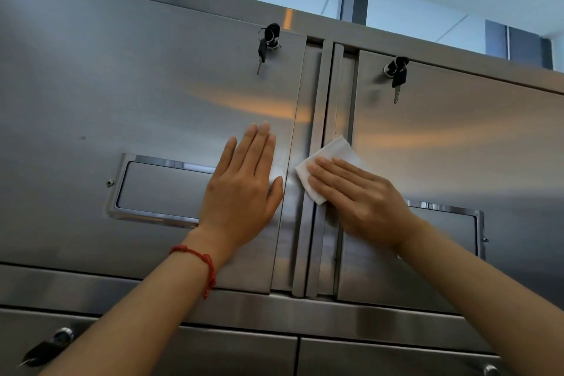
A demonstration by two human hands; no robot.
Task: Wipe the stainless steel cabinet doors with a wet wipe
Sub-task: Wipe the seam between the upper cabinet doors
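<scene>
1. The wet wipe (328, 166), a folded white rectangle, is being held flat against the steel where the two upper doors meet. Its long axis is tilted, running from lower left to upper right, and its upper corner is pointing toward the inner edge of the right cabinet door (457, 137).
2. The right hand (363, 201) is being pressed onto the wipe with straight, spread fingers pointing up and to the left. Nothing is being pinched or curled round; only the lower right part of the wipe is being covered.
3. The left hand (244, 189) is being laid flat on the left cabinet door (122, 85), fingers straight and pointing upward, holding nothing. A red string bracelet (203, 262) is being worn on that wrist.
4. The central vertical strip (316, 162) between the doors is being crossed by the wipe's left part.
5. Each door is being shown with a recessed pull handle (158, 189) partly hidden behind a hand, and a lock with a hanging key: left key (265, 46), right key (396, 76).
6. Brushed steel is being left uncovered above both hands, up to the locks.
7. Lower doors (238, 354) are being seen below a horizontal rail, and a window and ceiling above the cabinet top.
</scene>
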